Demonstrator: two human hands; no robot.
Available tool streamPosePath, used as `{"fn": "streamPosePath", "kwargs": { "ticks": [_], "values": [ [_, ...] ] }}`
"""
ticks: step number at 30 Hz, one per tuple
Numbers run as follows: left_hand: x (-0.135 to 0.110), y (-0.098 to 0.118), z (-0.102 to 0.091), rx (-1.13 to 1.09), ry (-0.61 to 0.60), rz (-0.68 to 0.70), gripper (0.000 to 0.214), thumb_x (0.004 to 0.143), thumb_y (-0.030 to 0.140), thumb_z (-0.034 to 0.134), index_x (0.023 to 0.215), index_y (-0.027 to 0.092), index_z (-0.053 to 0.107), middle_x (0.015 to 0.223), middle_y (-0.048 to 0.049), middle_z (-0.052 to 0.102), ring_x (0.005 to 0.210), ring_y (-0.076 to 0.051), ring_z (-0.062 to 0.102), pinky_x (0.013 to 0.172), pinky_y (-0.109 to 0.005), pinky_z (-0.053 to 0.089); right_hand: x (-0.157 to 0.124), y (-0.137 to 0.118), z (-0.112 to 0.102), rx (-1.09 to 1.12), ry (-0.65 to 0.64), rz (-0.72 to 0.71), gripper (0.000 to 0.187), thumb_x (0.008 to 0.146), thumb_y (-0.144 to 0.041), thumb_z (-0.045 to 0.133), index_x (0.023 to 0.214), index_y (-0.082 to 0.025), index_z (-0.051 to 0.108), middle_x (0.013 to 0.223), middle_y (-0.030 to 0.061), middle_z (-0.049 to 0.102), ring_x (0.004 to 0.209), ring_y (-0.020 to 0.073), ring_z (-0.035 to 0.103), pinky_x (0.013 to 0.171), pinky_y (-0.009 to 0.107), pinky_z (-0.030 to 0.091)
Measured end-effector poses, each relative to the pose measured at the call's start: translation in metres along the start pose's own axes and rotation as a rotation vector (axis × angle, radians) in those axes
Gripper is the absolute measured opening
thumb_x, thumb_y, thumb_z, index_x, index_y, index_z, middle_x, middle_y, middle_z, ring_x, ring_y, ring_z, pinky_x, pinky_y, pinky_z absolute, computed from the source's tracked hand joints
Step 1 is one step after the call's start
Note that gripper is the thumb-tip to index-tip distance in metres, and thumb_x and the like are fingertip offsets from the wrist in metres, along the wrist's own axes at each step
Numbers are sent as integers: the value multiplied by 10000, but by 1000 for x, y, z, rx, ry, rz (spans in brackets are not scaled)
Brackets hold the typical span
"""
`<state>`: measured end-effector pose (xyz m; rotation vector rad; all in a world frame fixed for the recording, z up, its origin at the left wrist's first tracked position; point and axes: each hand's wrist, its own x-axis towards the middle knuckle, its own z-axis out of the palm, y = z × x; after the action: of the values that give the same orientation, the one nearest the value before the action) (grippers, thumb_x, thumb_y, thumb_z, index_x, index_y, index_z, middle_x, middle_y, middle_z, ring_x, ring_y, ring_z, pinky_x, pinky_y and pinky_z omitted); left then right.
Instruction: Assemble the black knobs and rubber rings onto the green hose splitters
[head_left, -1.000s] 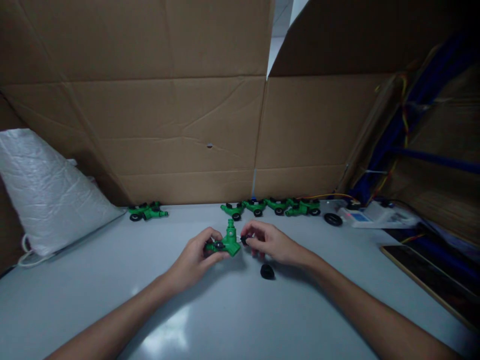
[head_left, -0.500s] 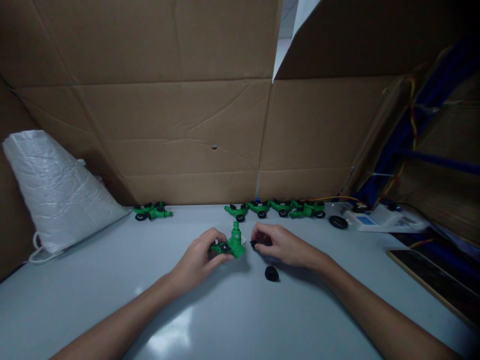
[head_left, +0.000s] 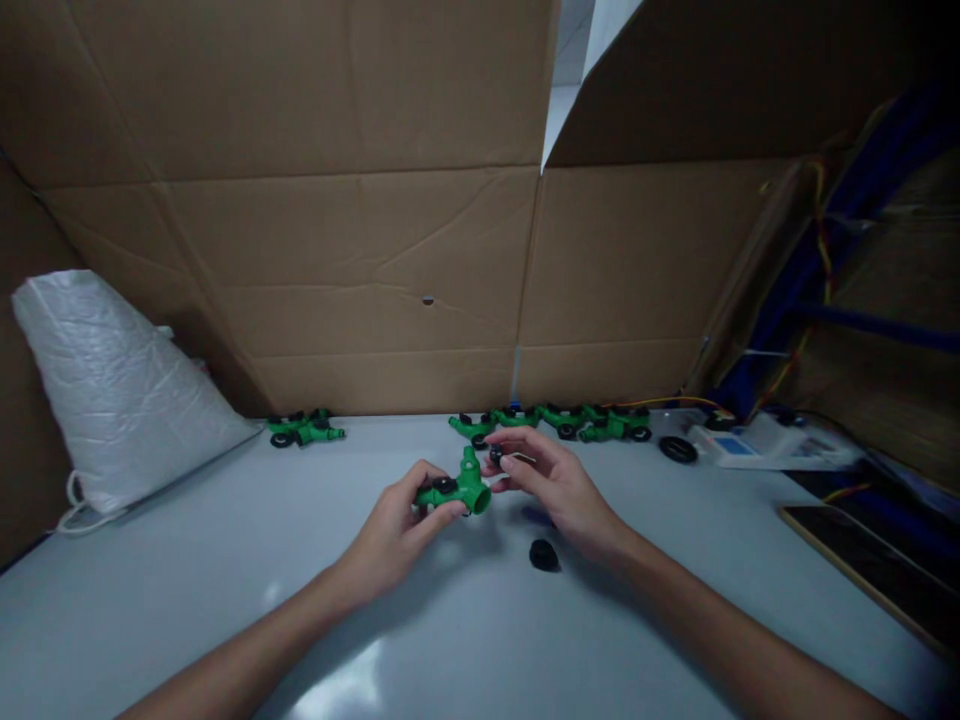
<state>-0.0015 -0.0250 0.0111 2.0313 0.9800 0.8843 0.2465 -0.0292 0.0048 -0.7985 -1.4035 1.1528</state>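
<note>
A green Y-shaped hose connector (head_left: 474,490) with a black knob is pinched in my left hand (head_left: 409,515), held over the table. One of its arms points up and its round open end faces right and toward me. Just right of it, my right hand (head_left: 555,490) grips a small black round part (head_left: 496,454) between thumb and fingertips, close to the upright arm but seemingly apart. On the table below my right hand lies a black ring-like cap (head_left: 544,555).
Several similar green connectors (head_left: 568,420) line the back by the cardboard wall (head_left: 375,250), with more at back left (head_left: 307,428). A black ring (head_left: 677,449) and white device (head_left: 739,445) sit right. A white bag (head_left: 112,390) stands left; a dark flat panel (head_left: 862,560) lies right.
My right hand has lifted the small black part off the table area and brought it left and up beside the connector. My left hand has turned the connector so its open end faces me more.
</note>
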Motion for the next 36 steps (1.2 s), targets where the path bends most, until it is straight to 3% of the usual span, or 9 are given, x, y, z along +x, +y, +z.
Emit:
{"fn": "streamPosePath", "kwargs": {
  "ticks": [8,11,17,25,30,33,36],
  "values": [
    [-2,-1,5,-203,101,23,261,971,370,748,1044,207,559,1222,-103,699,1152,-245,647,1011,-376,488,-6,0,12,109,-32,-35,287,985,-450,735,1217,-283,728,1113,56,736,1075,245,713,901,420,639],
    [-1,-5,7,-333,142,6,305,959,364,765,1071,211,526,1197,-83,694,1076,-210,656,943,-331,510,-6,3,15,189,-70,25,306,978,-452,749,1223,-272,724,1119,65,743,1080,243,716,912,421,628],
    [1,0,6,-431,166,-31,341,951,396,780,1073,204,526,880,11,653,780,-140,631,737,-258,502,-9,-1,18,346,-22,203,383,892,-444,844,1182,-224,723,1134,93,756,947,216,730,890,410,617],
    [3,7,7,-552,89,-76,398,970,469,742,1169,190,540,1107,-83,731,935,-216,750,803,-326,594,-10,-6,13,451,12,245,303,933,-356,811,1189,-214,736,1173,92,729,891,170,686,868,346,605],
    [2,7,6,-522,88,-106,413,982,493,726,1186,183,545,1009,-63,743,858,-209,763,778,-320,586,-9,-1,10,371,-7,227,314,966,-372,764,1243,-229,724,1197,108,719,805,158,632,794,347,586],
    [1,8,6,-504,87,-112,396,992,488,714,1187,186,549,978,-53,746,807,-196,754,753,-315,580,-6,1,10,197,35,152,319,972,-434,737,1229,-247,713,1163,96,722,692,140,559,666,328,535],
    [0,9,6,-503,97,-93,398,995,466,716,1236,194,554,1047,-72,752,860,-204,751,770,-315,580,-5,0,13,11,72,64,311,974,-486,711,1189,-261,702,1122,77,728,699,155,572,668,337,526]
  ]
}}
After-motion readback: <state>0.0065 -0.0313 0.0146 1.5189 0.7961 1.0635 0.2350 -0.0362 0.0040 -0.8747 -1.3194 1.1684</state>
